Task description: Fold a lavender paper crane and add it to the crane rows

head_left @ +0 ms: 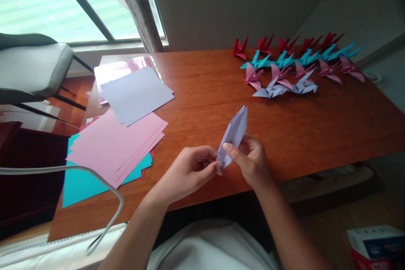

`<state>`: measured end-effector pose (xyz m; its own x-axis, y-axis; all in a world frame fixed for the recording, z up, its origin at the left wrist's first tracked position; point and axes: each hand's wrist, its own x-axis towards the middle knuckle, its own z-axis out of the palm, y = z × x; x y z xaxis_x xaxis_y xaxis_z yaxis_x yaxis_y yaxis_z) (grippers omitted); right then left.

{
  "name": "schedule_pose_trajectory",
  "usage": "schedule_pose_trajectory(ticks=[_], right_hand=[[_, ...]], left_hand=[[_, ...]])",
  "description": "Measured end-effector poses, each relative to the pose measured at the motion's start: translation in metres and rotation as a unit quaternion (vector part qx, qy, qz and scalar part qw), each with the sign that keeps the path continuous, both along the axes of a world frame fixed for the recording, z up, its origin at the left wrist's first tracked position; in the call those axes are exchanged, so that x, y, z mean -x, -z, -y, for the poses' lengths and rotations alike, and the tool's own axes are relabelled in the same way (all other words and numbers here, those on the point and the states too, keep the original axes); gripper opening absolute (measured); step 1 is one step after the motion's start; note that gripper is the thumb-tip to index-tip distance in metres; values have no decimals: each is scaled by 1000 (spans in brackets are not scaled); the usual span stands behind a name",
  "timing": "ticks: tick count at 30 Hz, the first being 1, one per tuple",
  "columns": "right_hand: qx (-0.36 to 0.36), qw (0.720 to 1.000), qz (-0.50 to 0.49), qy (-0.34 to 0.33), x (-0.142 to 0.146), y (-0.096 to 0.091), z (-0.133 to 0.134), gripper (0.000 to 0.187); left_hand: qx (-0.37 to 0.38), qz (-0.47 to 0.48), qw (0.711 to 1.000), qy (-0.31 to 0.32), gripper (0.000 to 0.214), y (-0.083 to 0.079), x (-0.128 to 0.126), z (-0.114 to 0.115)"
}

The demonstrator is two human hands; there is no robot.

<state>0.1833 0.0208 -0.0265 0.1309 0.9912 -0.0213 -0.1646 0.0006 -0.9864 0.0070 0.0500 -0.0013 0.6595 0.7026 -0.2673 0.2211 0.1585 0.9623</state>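
A folded piece of pale lavender paper (pixel 236 133), layered and narrow, is held up over the front of the table between my hands. My right hand (pixel 251 158) grips its right side, thumb flat on the face and fingers behind. At the lower left corner, the thumb and forefinger of my left hand (pixel 196 168) pinch the paper's edge. Beyond my hands, two lavender paper cranes (pixel 275 89) stand in the nearest row. Behind them come rows of pink cranes (pixel 253 76), turquoise cranes (pixel 259 61) and red cranes (pixel 240 48).
Lavender sheets (pixel 137 95) lie at the table's left, partly over a glossy packet (pixel 118 69). Pink sheets (pixel 117 145) rest on turquoise sheets (pixel 85 187). A grey cable (pixel 118 198) arches over the left front corner. A chair (pixel 38 67) stands by the window.
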Motion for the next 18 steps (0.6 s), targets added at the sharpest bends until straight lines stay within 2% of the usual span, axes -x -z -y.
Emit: schedule_pose_trajectory(ticks=[9,18], right_hand=[[-27,999,21,16,0,-3,0,13],[-25,997,36,66,0,0,-3,17]], left_hand=[[25,19,999,-15,12,-1,-3,0],[-5,-1,1000,-19,6,5,-3,1]])
